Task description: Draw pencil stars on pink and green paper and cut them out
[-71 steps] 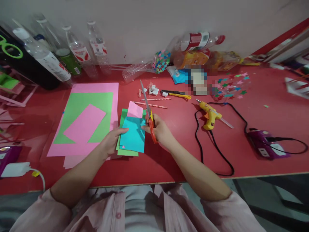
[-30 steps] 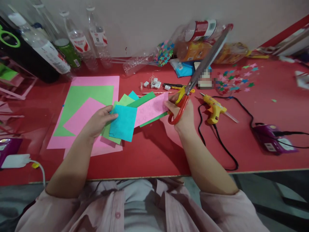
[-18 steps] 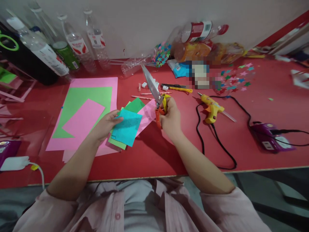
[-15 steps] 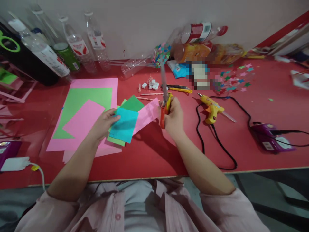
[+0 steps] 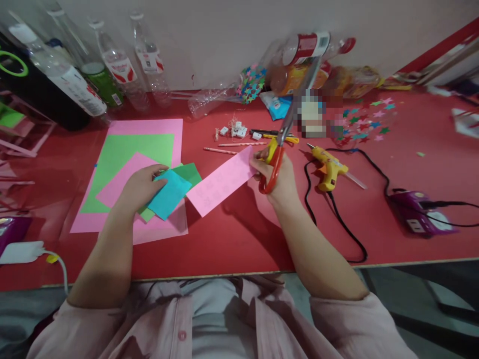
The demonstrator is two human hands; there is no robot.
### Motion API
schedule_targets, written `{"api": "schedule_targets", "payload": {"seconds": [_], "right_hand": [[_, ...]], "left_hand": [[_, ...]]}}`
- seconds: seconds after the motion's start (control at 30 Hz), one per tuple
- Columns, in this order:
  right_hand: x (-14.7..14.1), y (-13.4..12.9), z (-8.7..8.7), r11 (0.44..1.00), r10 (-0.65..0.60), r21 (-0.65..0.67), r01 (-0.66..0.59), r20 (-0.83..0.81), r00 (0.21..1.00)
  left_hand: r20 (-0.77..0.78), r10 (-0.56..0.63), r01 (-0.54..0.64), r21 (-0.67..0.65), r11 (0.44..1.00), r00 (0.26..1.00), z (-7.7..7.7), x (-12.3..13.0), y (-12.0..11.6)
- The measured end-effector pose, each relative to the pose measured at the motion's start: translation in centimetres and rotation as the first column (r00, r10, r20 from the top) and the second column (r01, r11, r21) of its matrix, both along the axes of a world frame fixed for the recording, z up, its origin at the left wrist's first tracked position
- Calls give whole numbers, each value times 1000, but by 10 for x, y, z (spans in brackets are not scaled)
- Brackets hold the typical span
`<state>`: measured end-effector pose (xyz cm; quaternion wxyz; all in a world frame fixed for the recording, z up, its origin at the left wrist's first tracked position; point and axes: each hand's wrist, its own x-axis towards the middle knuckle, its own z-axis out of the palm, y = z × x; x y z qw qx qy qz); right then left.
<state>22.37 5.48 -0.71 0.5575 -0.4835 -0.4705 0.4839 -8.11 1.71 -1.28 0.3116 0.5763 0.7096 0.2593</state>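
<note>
My left hand [image 5: 144, 187] is closed on a few paper pieces: a blue one [image 5: 170, 193] on top, with a dark green piece [image 5: 189, 173] and a lighter green edge showing from beneath. My right hand [image 5: 279, 182] holds scissors [image 5: 276, 164] with red and yellow handles, their blades pointing up and away. The same hand pinches one end of a pink paper strip [image 5: 220, 187], which has faint marks on it and is apart from the blue paper. Under my left hand lie a pink sheet [image 5: 145, 127], a light green sheet [image 5: 123, 149] and a smaller pink piece [image 5: 125, 174].
A yellow glue gun [image 5: 329, 167] with a black cord lies on the right near a purple power socket [image 5: 419, 212]. Behind are a cutter [image 5: 292, 140], pink-patterned sticks [image 5: 239, 144], small white parts [image 5: 238, 130], star confetti [image 5: 370, 119] and upright bottles [image 5: 147, 65].
The pink strip has come away from the papers in my left hand and is now in my right hand with the scissors. My hands have moved apart; the left went left with the blue and green papers.
</note>
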Motion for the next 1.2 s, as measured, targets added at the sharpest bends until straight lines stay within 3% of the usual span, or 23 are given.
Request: {"api": "schedule_targets", "payload": {"seconds": [0.13, 0.23, 0.27, 0.37, 0.43, 0.5, 0.57, 0.67, 0.8, 1.0, 1.1, 1.2], "right_hand": [[-4, -3, -3, 1000, 24, -13, -24, 22, 999], [-6, -3, -5, 1000, 8, -6, -8, 52, 999], [-8, -4, -5, 1000, 0, -2, 0, 54, 999], [-15, -8, -5, 999, -49, 16, 49, 23, 999], [-19, -12, -3, 996, -80, 30, 80, 8, 997], [-24, -17, -2, 996, -79, 37, 78, 18, 997], [-27, -21, -1, 999, -33, 15, 33, 22, 999], [-32, -25, -1, 995, 82, -61, -83, -26, 996], [-35, -26, -3, 981, 157, -110, -161, -41, 987], [-29, -23, -1, 986, 154, -61, -154, -3, 988], [-27, -24, 1, 982, 178, -66, -179, -15, 984], [-25, -23, 2, 973, 213, -96, -212, 5, 977]], "left_hand": [[-112, 58, -31, 222, 975, 992, 8, 3, 0], [154, 109, -156, 332, 930, 982, 16, 15, -3], [341, 61, -150, 240, 959, 938, 18, 22, -5], [746, -6, 57, -43, 997, 666, 18, 45, -11], [837, -33, 194, -88, 977, 547, 16, 60, -16], [871, -95, 307, -66, 949, 482, 12, 71, -21], [858, -115, 297, -46, 954, 501, 8, 79, -26], [816, -38, 206, -100, 973, 577, 1, 83, -29], [810, 47, 115, -140, 983, 584, -2, 80, -29], [742, 19, 172, -180, 968, 671, 9, 77, -30], [748, -11, 152, -120, 981, 664, 11, 75, -30], [693, -15, 46, -27, 999, 720, 13, 67, -25]]}}
